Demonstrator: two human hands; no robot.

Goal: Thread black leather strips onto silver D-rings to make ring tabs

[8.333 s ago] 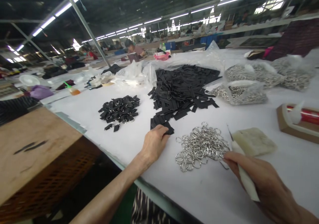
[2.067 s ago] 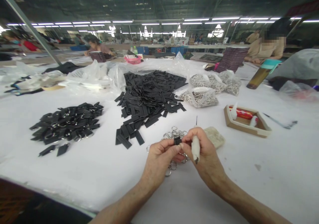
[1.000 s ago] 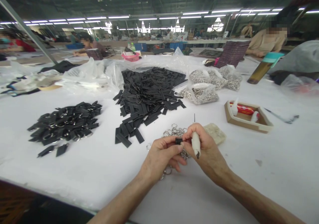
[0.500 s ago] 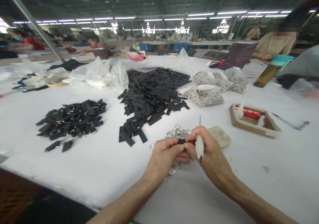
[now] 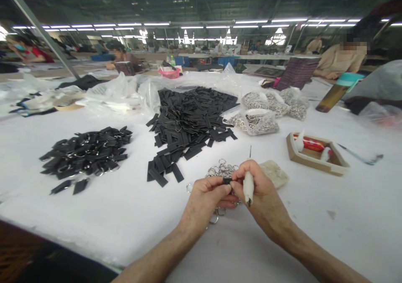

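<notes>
Black strip [image 5: 226, 181], held lengthwise 9-to-3 o'clock.
Fingers gripped it: left hand [image 5: 201, 198] at 9; right hand [image 5: 261, 187], also gripping pale-handled tool [image 5: 248, 185], at 3.

Rows of tube lights [image 5: 191, 27] and windows [image 5: 278, 37] across the far end light the hall, the windows blown out to white, while the ceiling [image 5: 201, 2] is dim. The table [image 5: 135, 216] looks bright and evenly lit, with a soft grey shadow below the left hand [image 5: 199, 201] and right hand [image 5: 264, 193]. Metal rings [image 5: 220, 172] and clear plastic [image 5: 114, 91] catch small glints. The lower left corner is nearly black. Distant detail is soft, and the wide view stretches and smears toward the sides
</notes>
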